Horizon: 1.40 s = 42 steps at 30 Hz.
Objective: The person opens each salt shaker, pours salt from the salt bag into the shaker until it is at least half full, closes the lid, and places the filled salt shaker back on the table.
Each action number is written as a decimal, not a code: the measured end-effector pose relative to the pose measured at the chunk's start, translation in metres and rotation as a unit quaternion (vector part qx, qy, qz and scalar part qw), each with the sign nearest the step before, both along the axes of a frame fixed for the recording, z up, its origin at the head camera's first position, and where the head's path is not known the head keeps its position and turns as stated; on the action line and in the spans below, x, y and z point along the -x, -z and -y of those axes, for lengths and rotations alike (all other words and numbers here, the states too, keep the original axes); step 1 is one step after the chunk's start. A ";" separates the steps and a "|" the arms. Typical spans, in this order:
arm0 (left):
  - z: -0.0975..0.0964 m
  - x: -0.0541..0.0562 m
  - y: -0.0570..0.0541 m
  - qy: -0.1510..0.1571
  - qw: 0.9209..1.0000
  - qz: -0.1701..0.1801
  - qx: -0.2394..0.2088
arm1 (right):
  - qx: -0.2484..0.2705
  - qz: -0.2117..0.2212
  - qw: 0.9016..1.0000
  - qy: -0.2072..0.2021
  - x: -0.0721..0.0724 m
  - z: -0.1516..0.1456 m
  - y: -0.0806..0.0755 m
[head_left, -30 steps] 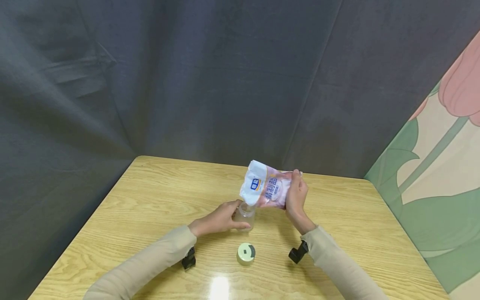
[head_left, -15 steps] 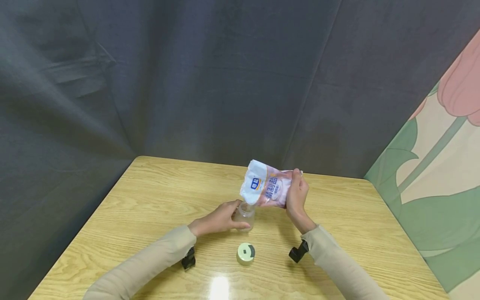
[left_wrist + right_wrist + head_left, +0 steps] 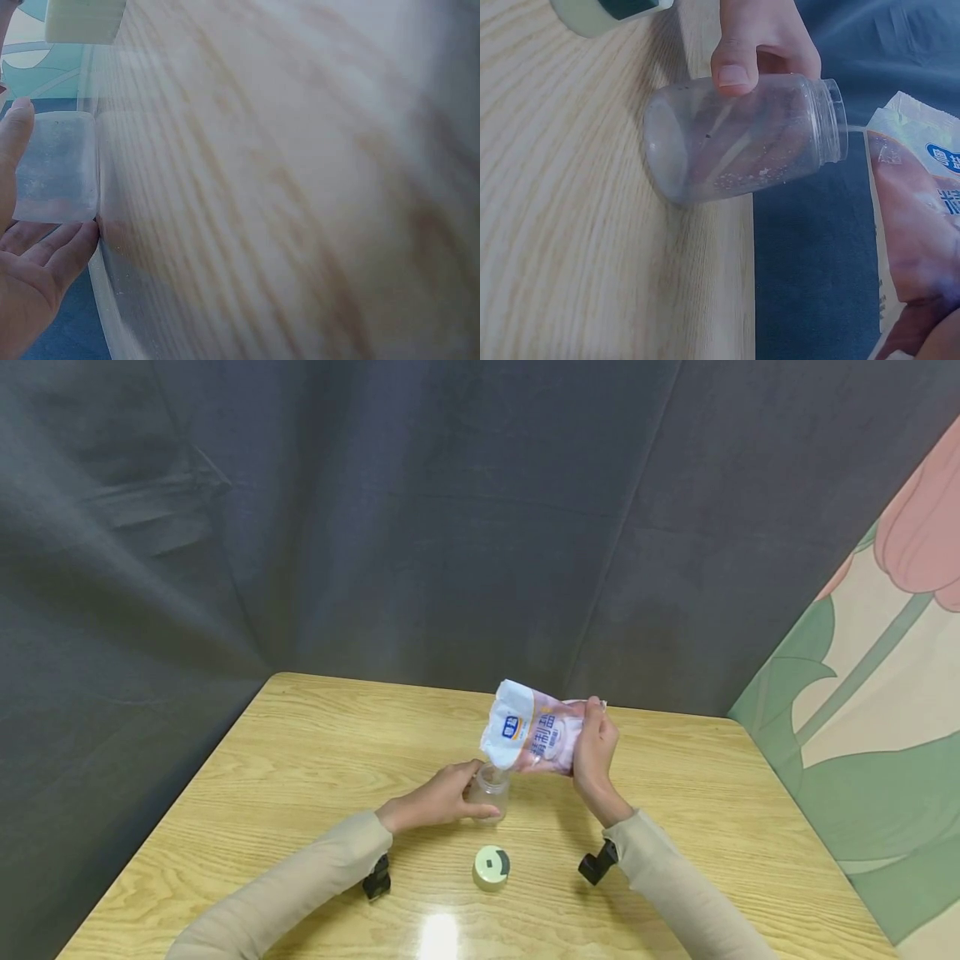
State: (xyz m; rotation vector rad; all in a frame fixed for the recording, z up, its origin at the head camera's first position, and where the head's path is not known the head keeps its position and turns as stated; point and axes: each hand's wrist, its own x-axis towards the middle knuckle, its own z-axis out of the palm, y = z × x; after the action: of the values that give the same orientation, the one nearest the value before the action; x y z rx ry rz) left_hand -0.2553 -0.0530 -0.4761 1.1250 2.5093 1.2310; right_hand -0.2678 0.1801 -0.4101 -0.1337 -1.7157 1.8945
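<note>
My left hand (image 3: 442, 795) holds a clear wide-mouthed jar (image 3: 727, 142) upright on the table, thumb on one side and fingers on the other. White grains cling to the inside of the jar. Over its mouth, my right hand (image 3: 595, 752) grips a pink and white salt bag (image 3: 534, 731) by its far end, tilted so that one corner faces the opening. In the right wrist view a thin white stream runs from that corner into the jar. Nearer the person, a pale green lid (image 3: 491, 868) lies on the table, apart from both hands.
The wood-grain table (image 3: 337, 743) carries all of these. Behind it and at the left hangs a dark grey curtain (image 3: 450, 527). A tulip-patterned cloth (image 3: 892, 760) borders the right side.
Hardly anything differs. The salt bag and my right hand have shifted very slightly; my left hand, the jar and the lid stay in place.
</note>
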 end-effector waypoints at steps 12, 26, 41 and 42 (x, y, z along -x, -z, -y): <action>0.001 -0.001 -0.001 0.000 1.000 0.016 0.002 | -0.012 -0.010 1.000 0.005 0.001 -0.001 -0.002; -0.002 -0.001 -0.002 -0.002 1.000 0.017 0.002 | -0.021 -0.012 1.000 0.005 0.001 -0.003 -0.004; -0.002 -0.001 -0.002 -0.005 1.000 0.013 0.003 | -0.029 -0.011 1.000 -0.001 0.002 -0.005 -0.004; -0.002 -0.001 -0.002 -0.005 1.000 0.012 0.003 | -0.028 -0.012 1.000 -0.004 0.002 -0.005 -0.004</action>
State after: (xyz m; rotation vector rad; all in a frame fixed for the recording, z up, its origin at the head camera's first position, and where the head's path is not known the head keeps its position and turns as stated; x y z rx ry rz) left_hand -0.2540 -0.0508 -0.4743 1.0906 2.5031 1.2315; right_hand -0.2694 0.1851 -0.4056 -0.0833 -1.7550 1.8438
